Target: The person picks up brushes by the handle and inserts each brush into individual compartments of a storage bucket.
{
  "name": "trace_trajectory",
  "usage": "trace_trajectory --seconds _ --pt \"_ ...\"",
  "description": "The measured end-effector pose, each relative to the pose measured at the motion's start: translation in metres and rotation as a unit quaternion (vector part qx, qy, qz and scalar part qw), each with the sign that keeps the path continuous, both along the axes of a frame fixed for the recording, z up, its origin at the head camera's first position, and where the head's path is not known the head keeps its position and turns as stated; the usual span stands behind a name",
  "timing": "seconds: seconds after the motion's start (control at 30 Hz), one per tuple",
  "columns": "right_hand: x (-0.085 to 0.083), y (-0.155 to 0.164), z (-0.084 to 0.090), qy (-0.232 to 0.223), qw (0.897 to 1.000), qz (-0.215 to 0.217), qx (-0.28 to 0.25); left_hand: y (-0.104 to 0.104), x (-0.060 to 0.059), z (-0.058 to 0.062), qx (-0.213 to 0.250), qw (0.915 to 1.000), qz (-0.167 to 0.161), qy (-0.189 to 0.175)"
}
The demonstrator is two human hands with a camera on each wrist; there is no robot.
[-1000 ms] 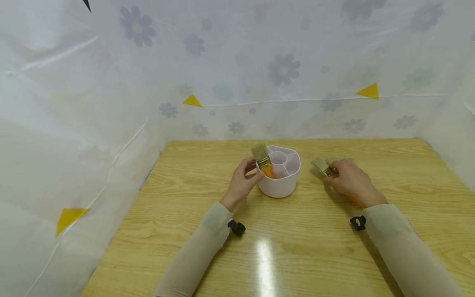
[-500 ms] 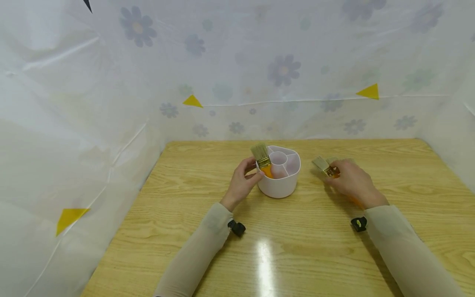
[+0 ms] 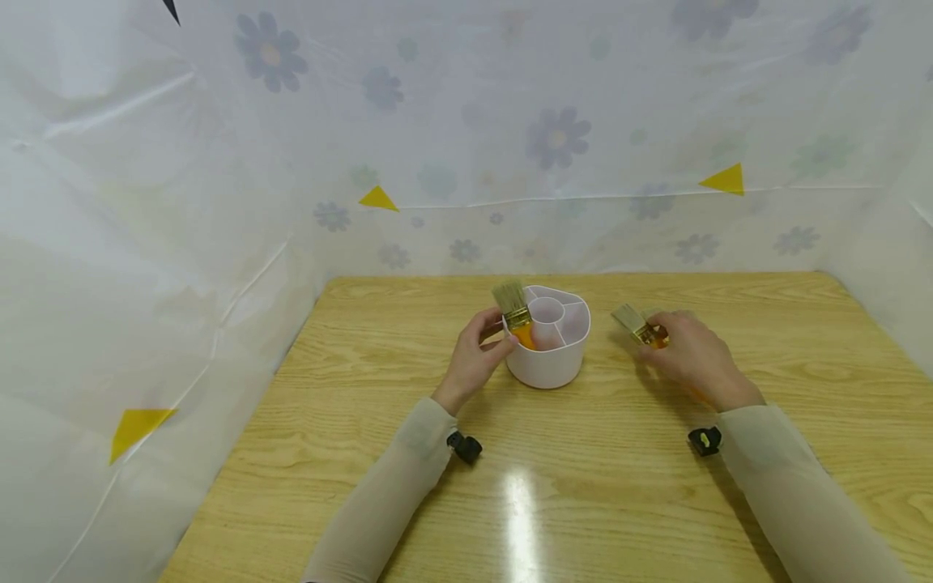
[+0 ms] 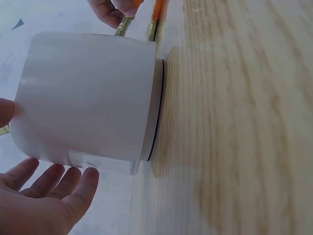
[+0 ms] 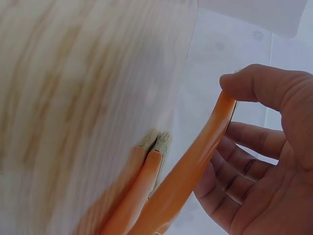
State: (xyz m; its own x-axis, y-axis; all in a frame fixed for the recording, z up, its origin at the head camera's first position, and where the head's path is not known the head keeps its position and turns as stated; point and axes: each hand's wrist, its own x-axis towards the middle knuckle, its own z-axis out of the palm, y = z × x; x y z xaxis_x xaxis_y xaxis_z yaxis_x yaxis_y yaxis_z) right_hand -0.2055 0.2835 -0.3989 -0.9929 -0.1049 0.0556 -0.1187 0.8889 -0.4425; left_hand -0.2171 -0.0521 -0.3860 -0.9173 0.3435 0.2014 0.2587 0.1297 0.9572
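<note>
The wooden table (image 3: 583, 478) in front of me had a pale, streaky grain and caught a bright glare near its front edge. A white divided pot (image 3: 547, 356) stood on it toward the far middle. To its right, orange-handled brushes (image 5: 137, 186) lay side by side on the wood, bristles pointing away from me.

The head camera looks down at the whole bench (image 3: 554, 486). Each wrist camera sits very close, low over it. All views share the white cup (image 3: 548, 356).
</note>
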Motion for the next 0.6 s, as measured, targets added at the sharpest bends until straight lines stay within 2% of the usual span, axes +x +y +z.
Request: trace_trajectory --seconds 0.43,0.6 --pt "0.0031 -0.0002 0.0019 -0.004 1.000 -0.013 -0.008 0.0007 0.0003 0.0004 0.008 0.9999 0.012 -0.006" --pt "0.0054 0.0003 0.0044 0.008 1.000 -0.010 -0.011 0.0012 0.0003 0.0005 0.011 0.9998 0.016 -0.006"
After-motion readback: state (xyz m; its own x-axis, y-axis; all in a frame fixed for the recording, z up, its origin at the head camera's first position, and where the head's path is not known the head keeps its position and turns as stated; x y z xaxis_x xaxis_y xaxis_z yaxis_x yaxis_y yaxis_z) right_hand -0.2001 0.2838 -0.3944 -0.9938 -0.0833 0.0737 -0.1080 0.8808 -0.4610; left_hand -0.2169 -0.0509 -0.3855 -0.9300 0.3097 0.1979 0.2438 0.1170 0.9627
